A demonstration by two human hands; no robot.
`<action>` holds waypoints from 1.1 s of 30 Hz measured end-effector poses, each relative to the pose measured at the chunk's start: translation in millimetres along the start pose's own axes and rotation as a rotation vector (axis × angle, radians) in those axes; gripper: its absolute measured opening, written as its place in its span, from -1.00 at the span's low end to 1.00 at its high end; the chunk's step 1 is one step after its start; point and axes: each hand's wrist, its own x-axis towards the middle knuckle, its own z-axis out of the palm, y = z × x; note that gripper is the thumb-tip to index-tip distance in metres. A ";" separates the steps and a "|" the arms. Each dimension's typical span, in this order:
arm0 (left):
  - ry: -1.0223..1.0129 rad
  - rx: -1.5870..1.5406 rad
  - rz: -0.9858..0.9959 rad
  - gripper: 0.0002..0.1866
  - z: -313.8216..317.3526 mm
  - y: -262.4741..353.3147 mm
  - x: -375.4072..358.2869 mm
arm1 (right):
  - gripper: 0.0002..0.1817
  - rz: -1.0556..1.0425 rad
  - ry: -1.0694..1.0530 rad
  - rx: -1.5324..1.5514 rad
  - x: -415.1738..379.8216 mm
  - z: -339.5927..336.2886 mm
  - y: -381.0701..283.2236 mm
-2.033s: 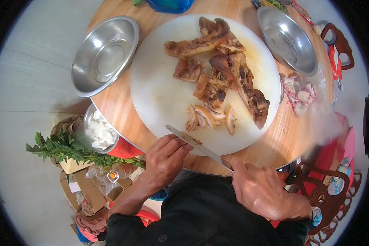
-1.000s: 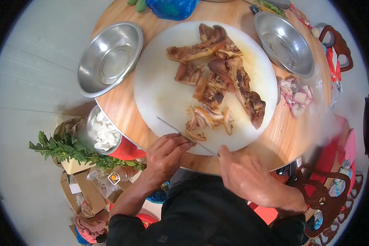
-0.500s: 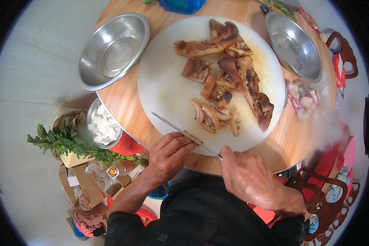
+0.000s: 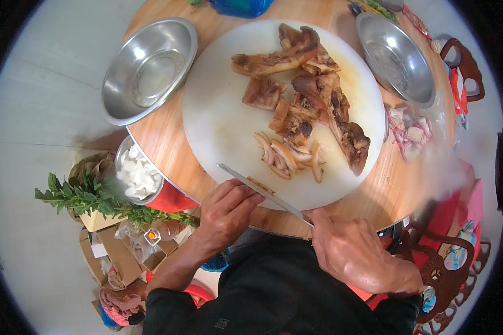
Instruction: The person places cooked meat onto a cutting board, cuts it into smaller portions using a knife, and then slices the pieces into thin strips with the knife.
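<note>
Person's right hand (image 4: 349, 251) is clenched round the knife (image 4: 262, 191) handle, just off the near edge of the round white board (image 4: 218, 123). Blade lies flat & slants across the board's near edge. Left hand (image 4: 226, 212) sits at the same edge, fingertips on the blade by a thin meat sliver (image 4: 261, 185); fingers loosely curled, grasping nothing. Sliced strips (image 4: 288, 157) lie just beyond, w/ big meat chunks (image 4: 313, 100) mid-board. Steel bowls flank the board: one left (image 4: 148, 70), one right (image 4: 397, 56).
</note>
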 end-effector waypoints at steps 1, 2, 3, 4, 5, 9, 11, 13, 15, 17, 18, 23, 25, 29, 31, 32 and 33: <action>0.000 0.008 0.000 -0.62 0.0 0.0 -0.4 | -0.77 0.029 -0.004 0.004 1.3 -0.2 -1.9; 0.001 0.015 -0.001 -0.62 0.2 -0.3 -0.3 | -0.77 0.033 -0.003 0.004 4.6 -2.2 -2.8; 0.000 0.013 0.000 -0.62 0.4 -0.6 -0.1 | -0.76 0.036 -0.067 -0.001 10.6 -5.8 -2.9; 0.000 0.012 0.001 -0.62 0.3 -0.8 -0.1 | -0.75 0.040 -0.131 -0.005 17.0 -8.5 -3.4; 0.000 0.012 0.002 -0.63 0.0 -1.0 -0.1 | -0.75 0.041 -0.131 -0.005 24.2 -8.4 -4.6; 0.003 0.009 0.011 -0.63 0.4 -0.6 -1.1 | -0.76 -0.034 -0.004 -0.026 52.1 9.4 -7.3; -0.011 -0.006 -0.027 -0.65 -2.0 2.4 -0.8 | -0.76 -0.086 0.072 -0.059 57.0 13.3 -7.8; -0.007 -0.002 -0.022 -0.66 -1.7 2.6 -1.0 | -0.77 -0.080 0.069 -0.036 57.7 13.2 -8.0; 0.002 0.003 -0.023 -0.66 -0.5 1.8 -1.4 | -0.75 -0.052 0.069 -0.047 49.3 17.7 -8.0; 0.007 0.032 -0.029 -0.67 2.2 3.3 -2.8 | -0.74 -0.035 0.055 -0.061 35.8 18.1 -4.9; 0.013 0.034 -0.041 -0.67 2.8 4.0 -2.8 | -0.72 -0.027 0.012 -0.027 24.8 13.1 -1.3; 0.037 -0.023 -0.032 -0.66 7.6 3.9 -3.2 | -0.66 0.046 -0.080 -0.103 3.6 4.7 -3.0; 0.045 -0.015 -0.027 -0.67 8.3 5.1 -1.2 | -0.68 0.062 -0.093 -0.069 10.1 1.2 -3.6; 0.016 -0.025 -0.030 -0.67 5.4 9.6 3.8 | -0.69 0.043 -0.044 -0.050 28.5 6.6 -7.0; -0.003 -0.016 -0.039 -0.67 3.6 10.5 3.1 | -0.73 0.067 0.006 0.009 35.5 15.0 -4.5; -0.020 -0.011 -0.058 -0.66 4.4 11.4 2.3 | -0.73 0.078 0.022 0.017 43.1 23.8 -5.9; -0.031 -0.012 -0.037 -0.66 6.7 11.5 1.2 | -0.70 0.027 0.105 0.006 53.2 33.6 -8.2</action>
